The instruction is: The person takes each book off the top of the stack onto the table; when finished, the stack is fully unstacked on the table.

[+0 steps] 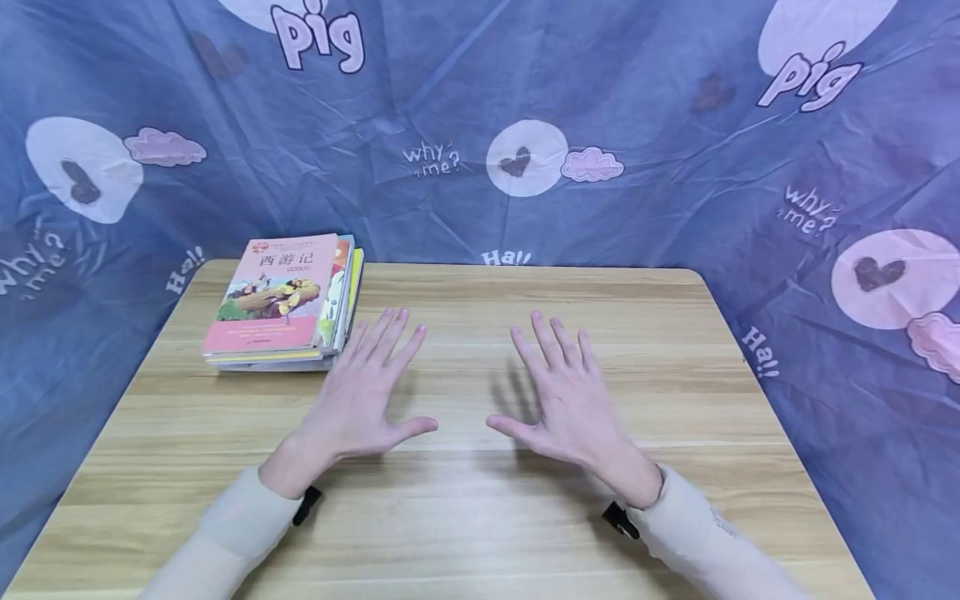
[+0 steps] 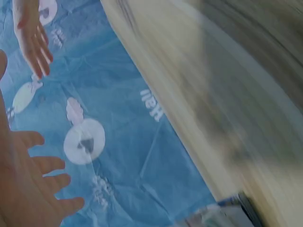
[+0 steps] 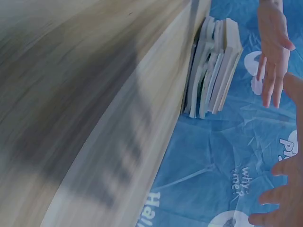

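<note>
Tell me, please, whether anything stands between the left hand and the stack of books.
Nothing visible does: the stack of books sits on the wood-grain table, on the little-finger side of the left hand.

Head view: from above, facing forward and down across the pale wood-grain rectangular tabletop to the blue printed cloth backdrop; widest and farthest back, with the bare left hand and bare right hand both inside it.
Left wrist view: very near its own hand, cropped at the left edge; tilted, the table's edge running diagonally.
Right wrist view: equally near, own hand cropped at the right edge; tilted the opposite way.
Wrist views, shared: each catches the other hand beyond, against cloth.
All three, shared: tabletop, backdrop, and the stack of colourful paper books, cut off in the left wrist view.
</note>
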`<state>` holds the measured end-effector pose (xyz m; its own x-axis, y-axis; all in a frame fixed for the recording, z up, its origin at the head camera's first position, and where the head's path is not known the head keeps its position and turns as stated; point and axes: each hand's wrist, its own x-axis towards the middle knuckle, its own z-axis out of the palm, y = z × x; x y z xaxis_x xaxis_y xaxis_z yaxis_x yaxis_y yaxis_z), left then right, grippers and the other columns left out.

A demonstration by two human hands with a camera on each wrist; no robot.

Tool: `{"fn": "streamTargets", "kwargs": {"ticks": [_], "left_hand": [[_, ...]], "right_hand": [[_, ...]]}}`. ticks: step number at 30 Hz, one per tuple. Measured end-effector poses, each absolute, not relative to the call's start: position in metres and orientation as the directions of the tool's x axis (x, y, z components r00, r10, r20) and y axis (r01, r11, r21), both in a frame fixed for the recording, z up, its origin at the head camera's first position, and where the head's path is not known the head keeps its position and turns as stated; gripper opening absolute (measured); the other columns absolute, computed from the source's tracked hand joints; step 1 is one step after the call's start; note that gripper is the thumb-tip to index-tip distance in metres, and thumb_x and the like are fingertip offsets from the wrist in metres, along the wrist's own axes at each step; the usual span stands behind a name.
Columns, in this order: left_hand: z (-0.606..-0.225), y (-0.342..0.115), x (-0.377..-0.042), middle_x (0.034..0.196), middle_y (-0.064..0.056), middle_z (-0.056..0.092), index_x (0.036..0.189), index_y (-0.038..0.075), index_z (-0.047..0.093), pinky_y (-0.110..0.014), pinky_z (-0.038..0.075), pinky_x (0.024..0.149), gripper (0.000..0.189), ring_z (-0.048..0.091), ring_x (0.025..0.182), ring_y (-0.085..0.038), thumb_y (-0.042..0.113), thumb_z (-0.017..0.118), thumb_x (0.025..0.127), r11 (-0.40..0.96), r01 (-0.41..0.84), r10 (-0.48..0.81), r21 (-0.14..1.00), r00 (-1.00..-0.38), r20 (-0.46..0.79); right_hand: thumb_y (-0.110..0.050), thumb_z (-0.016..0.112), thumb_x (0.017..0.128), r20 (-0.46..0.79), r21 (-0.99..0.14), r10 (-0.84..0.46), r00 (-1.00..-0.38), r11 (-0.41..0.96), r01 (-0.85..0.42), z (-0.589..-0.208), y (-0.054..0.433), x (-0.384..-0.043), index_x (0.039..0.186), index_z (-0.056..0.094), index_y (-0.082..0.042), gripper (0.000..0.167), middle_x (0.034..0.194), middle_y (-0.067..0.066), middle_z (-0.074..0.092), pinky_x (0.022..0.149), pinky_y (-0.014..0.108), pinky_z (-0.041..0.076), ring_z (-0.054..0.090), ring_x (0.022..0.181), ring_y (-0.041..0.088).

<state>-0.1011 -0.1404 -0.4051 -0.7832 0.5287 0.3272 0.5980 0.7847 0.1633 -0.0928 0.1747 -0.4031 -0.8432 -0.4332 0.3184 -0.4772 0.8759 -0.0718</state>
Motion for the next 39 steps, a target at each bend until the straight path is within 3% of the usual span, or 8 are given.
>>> {"fn": "streamTargets", "kwargs": {"ticks": [5, 10, 15, 24, 26, 31, 34, 39], "left_hand": [[-0.396, -0.164, -0.095, 0.178, -0.013, 0.019, 0.170, 0.017, 0.023, -0.056, 0.018, 0.133, 0.112, 0.021, 0.164, -0.038, 0.074, 0.069, 0.085, 0.787, 0.576, 0.499, 0.223, -0.806, 0.319], [-0.392, -0.192, -0.090, 0.177, -0.011, 0.023, 0.170, 0.020, 0.022, -0.045, 0.015, 0.136, 0.108, 0.023, 0.164, -0.035, 0.072, 0.069, 0.088, 0.782, 0.565, 0.462, 0.263, -0.809, 0.364], [-0.390, -0.219, -0.088, 0.175, -0.010, 0.030, 0.167, 0.018, 0.032, -0.051, 0.022, 0.134, 0.102, 0.027, 0.163, -0.034, 0.069, 0.072, 0.088, 0.779, 0.539, 0.403, 0.320, -0.822, 0.402], [-0.390, -0.269, -0.082, 0.173, -0.011, 0.035, 0.165, 0.018, 0.037, -0.039, 0.017, 0.136, 0.099, 0.032, 0.161, -0.032, 0.039, 0.087, 0.082, 0.783, 0.460, 0.265, 0.419, -0.856, 0.444], [-0.390, -0.280, -0.081, 0.171, -0.013, 0.037, 0.165, 0.020, 0.038, -0.043, 0.017, 0.136, 0.098, 0.033, 0.160, -0.037, 0.030, 0.087, 0.081, 0.776, 0.432, 0.219, 0.459, -0.868, 0.446], [-0.396, -0.306, -0.080, 0.160, -0.024, 0.049, 0.158, 0.013, 0.049, -0.024, 0.020, 0.130, 0.086, 0.036, 0.157, -0.009, 0.017, 0.085, 0.080, 0.741, 0.384, 0.081, 0.552, -0.866, 0.494], [-0.402, -0.319, -0.082, 0.159, -0.006, 0.055, 0.154, 0.012, 0.054, -0.005, 0.022, 0.117, 0.079, 0.036, 0.143, 0.017, 0.011, 0.085, 0.081, 0.727, 0.367, 0.011, 0.580, -0.851, 0.525], [-0.413, -0.336, -0.086, 0.149, 0.029, 0.053, 0.152, 0.010, 0.057, 0.002, 0.031, 0.106, 0.075, 0.044, 0.131, 0.021, -0.001, 0.082, 0.082, 0.674, 0.318, -0.082, 0.667, -0.865, 0.495]], "right_hand": [[-0.084, 0.060, 0.084, 0.299, -0.164, -0.419, -0.857, 0.863, -0.478, -0.401, 0.162, -0.093, 0.171, 0.019, -0.025, 0.112, 0.178, 0.008, 0.019, 0.131, 0.062, 0.021, 0.025, 0.163, 0.038], [-0.083, 0.057, 0.086, 0.287, -0.238, -0.430, -0.856, 0.834, -0.498, -0.400, 0.143, -0.097, 0.171, 0.015, -0.027, 0.110, 0.178, 0.007, 0.019, 0.132, 0.059, 0.022, 0.026, 0.163, 0.036], [-0.079, 0.058, 0.087, 0.271, -0.326, -0.465, -0.843, 0.780, -0.535, -0.400, 0.120, -0.102, 0.171, 0.013, -0.027, 0.108, 0.177, 0.010, 0.023, 0.131, 0.058, 0.025, 0.029, 0.162, 0.038], [-0.069, 0.067, 0.088, 0.244, -0.509, -0.445, -0.862, 0.698, -0.504, -0.400, 0.082, -0.112, 0.168, 0.029, -0.022, 0.100, 0.174, 0.006, 0.033, 0.128, 0.057, 0.033, 0.038, 0.159, 0.032], [-0.067, 0.067, 0.089, 0.235, -0.556, -0.434, -0.870, 0.674, -0.486, -0.399, 0.073, -0.116, 0.166, 0.033, -0.019, 0.097, 0.172, 0.007, 0.037, 0.125, 0.058, 0.036, 0.040, 0.157, 0.031], [-0.064, 0.068, 0.092, 0.184, -0.658, -0.412, -0.893, 0.623, -0.423, -0.396, 0.051, -0.125, 0.164, 0.038, -0.019, 0.090, 0.167, 0.005, 0.045, 0.124, 0.055, 0.039, 0.045, 0.155, 0.028], [-0.062, 0.069, 0.094, 0.151, -0.702, -0.412, -0.899, 0.596, -0.391, -0.393, 0.038, -0.129, 0.163, 0.039, -0.020, 0.086, 0.164, 0.003, 0.050, 0.123, 0.051, 0.042, 0.049, 0.151, 0.026], [-0.055, 0.071, 0.095, 0.106, -0.765, -0.415, -0.903, 0.547, -0.341, -0.389, 0.013, -0.137, 0.160, 0.044, -0.017, 0.081, 0.156, 0.005, 0.058, 0.110, 0.042, 0.053, 0.064, 0.133, 0.026]]}}
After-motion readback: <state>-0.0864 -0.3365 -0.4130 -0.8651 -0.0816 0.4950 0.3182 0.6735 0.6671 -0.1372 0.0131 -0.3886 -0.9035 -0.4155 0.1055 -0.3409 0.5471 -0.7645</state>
